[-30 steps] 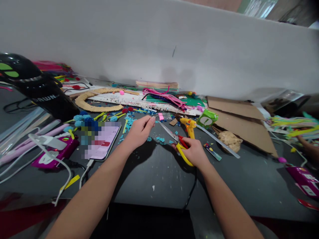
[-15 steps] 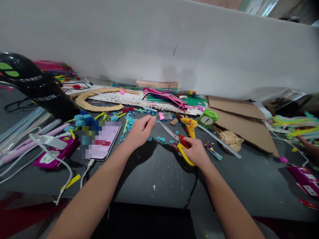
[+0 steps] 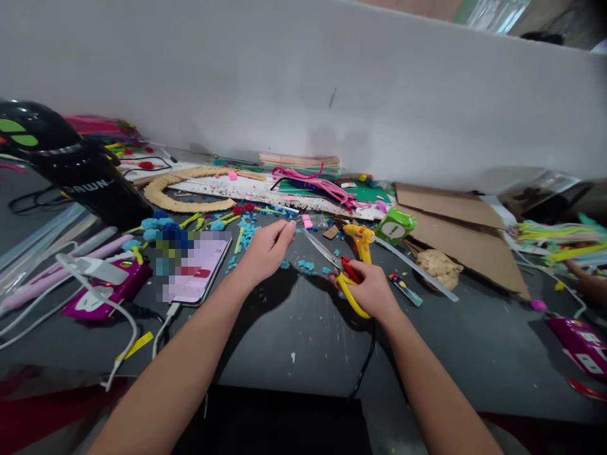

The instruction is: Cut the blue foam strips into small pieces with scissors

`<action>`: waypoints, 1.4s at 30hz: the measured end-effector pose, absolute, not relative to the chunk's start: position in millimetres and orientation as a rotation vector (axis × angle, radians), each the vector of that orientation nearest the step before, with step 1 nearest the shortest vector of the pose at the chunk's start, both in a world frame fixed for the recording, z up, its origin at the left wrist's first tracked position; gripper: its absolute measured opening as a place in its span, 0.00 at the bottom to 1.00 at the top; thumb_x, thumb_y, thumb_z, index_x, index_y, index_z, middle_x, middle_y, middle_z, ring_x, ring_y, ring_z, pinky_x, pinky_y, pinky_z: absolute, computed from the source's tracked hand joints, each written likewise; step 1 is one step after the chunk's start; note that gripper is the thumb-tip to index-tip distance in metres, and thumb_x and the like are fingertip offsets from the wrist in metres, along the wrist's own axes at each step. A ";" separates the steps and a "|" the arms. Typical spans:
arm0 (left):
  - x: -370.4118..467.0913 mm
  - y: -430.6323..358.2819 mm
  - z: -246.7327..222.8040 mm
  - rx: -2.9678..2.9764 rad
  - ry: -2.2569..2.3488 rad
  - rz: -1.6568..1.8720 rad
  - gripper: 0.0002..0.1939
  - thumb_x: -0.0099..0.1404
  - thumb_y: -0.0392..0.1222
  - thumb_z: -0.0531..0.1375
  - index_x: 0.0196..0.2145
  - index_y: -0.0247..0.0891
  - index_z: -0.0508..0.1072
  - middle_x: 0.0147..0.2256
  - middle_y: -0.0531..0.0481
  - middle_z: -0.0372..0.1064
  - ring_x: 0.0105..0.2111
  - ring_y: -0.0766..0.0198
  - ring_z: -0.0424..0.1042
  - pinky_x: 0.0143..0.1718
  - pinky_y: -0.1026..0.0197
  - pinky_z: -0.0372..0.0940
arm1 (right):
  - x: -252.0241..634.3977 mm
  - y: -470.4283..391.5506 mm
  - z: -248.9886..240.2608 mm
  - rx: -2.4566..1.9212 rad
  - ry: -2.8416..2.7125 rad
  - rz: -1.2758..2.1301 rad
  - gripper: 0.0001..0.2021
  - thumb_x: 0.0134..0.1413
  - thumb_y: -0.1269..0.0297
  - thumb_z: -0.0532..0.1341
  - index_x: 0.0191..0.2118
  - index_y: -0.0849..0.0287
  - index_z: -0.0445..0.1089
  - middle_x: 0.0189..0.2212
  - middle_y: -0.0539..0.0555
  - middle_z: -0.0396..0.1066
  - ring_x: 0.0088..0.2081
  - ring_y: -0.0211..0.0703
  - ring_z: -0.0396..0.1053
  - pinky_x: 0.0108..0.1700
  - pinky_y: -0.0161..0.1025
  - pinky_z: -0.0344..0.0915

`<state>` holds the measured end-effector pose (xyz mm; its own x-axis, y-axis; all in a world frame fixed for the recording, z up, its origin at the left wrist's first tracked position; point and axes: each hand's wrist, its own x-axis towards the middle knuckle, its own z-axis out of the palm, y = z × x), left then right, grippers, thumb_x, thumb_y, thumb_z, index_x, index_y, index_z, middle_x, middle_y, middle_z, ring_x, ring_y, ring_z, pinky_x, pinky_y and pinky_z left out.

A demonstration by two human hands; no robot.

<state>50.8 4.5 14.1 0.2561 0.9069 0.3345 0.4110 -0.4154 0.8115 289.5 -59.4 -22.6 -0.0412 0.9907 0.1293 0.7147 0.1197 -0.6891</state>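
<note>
My right hand point(image 3: 372, 287) is closed round the red and yellow handles of a pair of scissors point(image 3: 327, 254). Their blades look nearly closed and point up and left, the tips close to my left fingertips. Thumb and fingers pressed together, my left hand point(image 3: 272, 249) pinches something too small to make out. Cut light-blue bits point(image 3: 308, 265) lie on the grey table point(image 3: 294, 341) under the blades, and more blue scraps point(image 3: 244, 235) are left of my left hand. A yellow hot glue gun point(image 3: 361, 239) with a clear glue stick stands just beyond my right hand.
To the left are a phone point(image 3: 202, 268) on a cable, a purple power strip point(image 3: 111, 284) and a black bottle point(image 3: 76, 170). Cardboard point(image 3: 465, 240), a green box point(image 3: 397, 224) and a tan lump point(image 3: 439, 268) lie right. Another person's hand point(image 3: 588, 281) shows at the right edge.
Both hands and the scissors stay almost in place. The number on the phone screen has changed from 35 to 36.
</note>
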 end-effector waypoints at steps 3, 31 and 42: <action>50.8 4.4 14.5 1.952 1.196 1.087 0.21 0.72 0.50 0.48 0.24 0.37 0.60 0.21 0.56 0.54 0.24 0.69 0.56 0.28 0.62 0.51 | 289.5 -59.3 -23.5 -1.663 -1.815 0.598 0.17 0.43 0.56 0.67 0.21 0.58 0.60 0.19 0.45 0.53 0.23 0.34 0.50 0.24 0.33 0.48; 50.5 4.6 14.4 1.977 1.199 1.097 0.20 0.72 0.50 0.49 0.25 0.37 0.60 0.21 0.57 0.53 0.24 0.68 0.55 0.28 0.62 0.51 | 292.7 -59.0 -25.3 -1.696 -1.835 0.558 0.15 0.45 0.57 0.66 0.21 0.59 0.62 0.18 0.44 0.52 0.24 0.34 0.49 0.25 0.33 0.48; 50.4 4.7 15.6 1.982 1.208 1.084 0.21 0.72 0.50 0.49 0.24 0.38 0.59 0.21 0.56 0.52 0.24 0.68 0.54 0.28 0.62 0.50 | 291.7 -59.7 -22.4 -1.685 -1.799 0.639 0.14 0.42 0.59 0.66 0.22 0.58 0.60 0.19 0.45 0.54 0.24 0.34 0.51 0.25 0.32 0.49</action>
<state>50.4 4.7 15.6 0.2629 0.9019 0.3427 0.4380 -0.4281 0.7905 291.7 -59.7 -22.4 -0.0273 0.9953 0.0927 0.7137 0.0844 -0.6953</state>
